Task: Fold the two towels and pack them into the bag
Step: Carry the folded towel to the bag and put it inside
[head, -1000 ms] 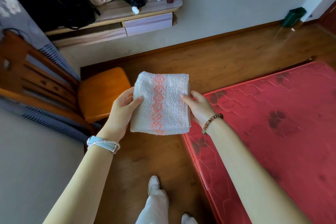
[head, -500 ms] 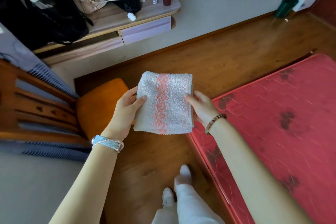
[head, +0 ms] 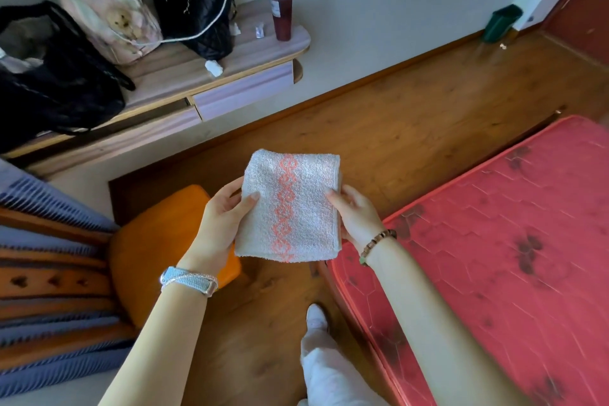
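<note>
A white towel with an orange-pink woven band down its middle is folded into a thick rectangle and held in the air over the wooden floor. My left hand grips its left edge, thumb on top. My right hand grips its right edge. An open black tote bag stands on the wall shelf at the far left. A pink backpack and a black quilted bag stand beside it. I see only this one towel.
A wooden wall shelf with a drawer carries the bags and a dark drink bottle. An orange-seated wooden chair stands at the left, a red mattress at the right. A green dustpan leans in the far corner.
The view has swung left and nearer the shelf, so the bags now sit larger in view. My foot has stepped forward. Both hands keep the same grip on the folded towel.
</note>
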Demonstrator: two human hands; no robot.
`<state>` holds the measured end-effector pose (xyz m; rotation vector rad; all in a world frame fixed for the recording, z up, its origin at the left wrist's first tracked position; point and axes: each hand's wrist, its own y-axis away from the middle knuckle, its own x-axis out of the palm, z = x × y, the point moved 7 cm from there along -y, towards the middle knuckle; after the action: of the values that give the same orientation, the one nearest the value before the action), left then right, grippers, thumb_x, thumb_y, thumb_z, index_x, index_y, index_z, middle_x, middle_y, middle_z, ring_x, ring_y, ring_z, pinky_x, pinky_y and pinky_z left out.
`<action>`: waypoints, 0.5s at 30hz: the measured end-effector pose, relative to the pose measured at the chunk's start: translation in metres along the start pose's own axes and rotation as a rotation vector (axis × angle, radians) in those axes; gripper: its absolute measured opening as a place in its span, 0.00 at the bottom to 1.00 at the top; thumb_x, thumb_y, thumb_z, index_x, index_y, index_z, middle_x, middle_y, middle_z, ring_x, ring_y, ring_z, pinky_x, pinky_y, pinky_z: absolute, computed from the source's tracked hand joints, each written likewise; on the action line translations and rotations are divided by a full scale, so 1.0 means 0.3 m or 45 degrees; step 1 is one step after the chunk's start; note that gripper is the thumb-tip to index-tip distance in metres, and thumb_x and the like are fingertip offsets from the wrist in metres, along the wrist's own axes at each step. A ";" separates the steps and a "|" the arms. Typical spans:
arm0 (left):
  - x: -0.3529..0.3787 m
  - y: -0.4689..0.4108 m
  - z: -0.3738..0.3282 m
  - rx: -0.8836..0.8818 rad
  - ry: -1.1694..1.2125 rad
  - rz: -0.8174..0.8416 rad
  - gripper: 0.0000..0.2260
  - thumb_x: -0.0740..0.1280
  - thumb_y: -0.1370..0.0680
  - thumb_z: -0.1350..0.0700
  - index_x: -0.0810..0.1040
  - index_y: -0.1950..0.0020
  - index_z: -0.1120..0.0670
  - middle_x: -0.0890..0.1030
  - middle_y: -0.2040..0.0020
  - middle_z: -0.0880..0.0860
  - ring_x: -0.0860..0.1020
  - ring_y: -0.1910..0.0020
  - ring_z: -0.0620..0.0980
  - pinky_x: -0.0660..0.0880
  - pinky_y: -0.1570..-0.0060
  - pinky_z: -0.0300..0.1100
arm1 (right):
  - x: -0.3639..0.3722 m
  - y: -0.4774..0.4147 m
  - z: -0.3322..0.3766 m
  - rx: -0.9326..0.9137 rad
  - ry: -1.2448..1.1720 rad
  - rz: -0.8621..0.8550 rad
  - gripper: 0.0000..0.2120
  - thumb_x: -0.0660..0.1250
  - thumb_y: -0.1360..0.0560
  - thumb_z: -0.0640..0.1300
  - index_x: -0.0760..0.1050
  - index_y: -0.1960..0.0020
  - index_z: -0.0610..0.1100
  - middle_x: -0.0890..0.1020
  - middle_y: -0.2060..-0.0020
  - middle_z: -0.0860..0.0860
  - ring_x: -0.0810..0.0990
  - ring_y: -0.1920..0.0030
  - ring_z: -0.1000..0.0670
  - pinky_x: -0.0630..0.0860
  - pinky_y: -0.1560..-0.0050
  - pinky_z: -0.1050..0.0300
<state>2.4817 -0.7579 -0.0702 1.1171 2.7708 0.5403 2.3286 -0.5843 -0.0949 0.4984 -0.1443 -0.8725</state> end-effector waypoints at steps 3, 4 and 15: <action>0.028 -0.119 -0.040 -0.030 0.020 0.020 0.15 0.69 0.21 0.55 0.77 0.34 0.51 0.84 0.41 0.52 0.84 0.44 0.52 0.80 0.43 0.55 | -0.020 -0.107 0.047 0.014 -0.025 0.008 0.56 0.66 0.50 0.82 0.69 0.28 0.53 0.79 0.38 0.52 0.80 0.39 0.48 0.77 0.38 0.40; 0.040 -0.161 -0.056 -0.033 0.030 0.028 0.15 0.69 0.22 0.55 0.77 0.35 0.51 0.84 0.42 0.52 0.84 0.45 0.53 0.80 0.44 0.54 | -0.028 -0.138 0.076 0.024 -0.031 0.007 0.53 0.67 0.48 0.81 0.69 0.29 0.53 0.79 0.38 0.52 0.80 0.39 0.48 0.77 0.38 0.41; 0.162 -0.475 -0.170 -0.031 -0.027 0.096 0.20 0.72 0.29 0.48 0.79 0.39 0.50 0.84 0.42 0.51 0.84 0.44 0.53 0.79 0.41 0.57 | -0.110 -0.405 0.243 -0.035 -0.053 -0.039 0.02 0.66 0.22 0.54 0.74 0.49 0.59 0.82 0.46 0.51 0.81 0.43 0.47 0.77 0.39 0.39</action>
<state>2.3423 -0.8339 -0.0728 1.2194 2.7059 0.5650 2.1993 -0.6507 -0.0861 0.4583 -0.1626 -0.9142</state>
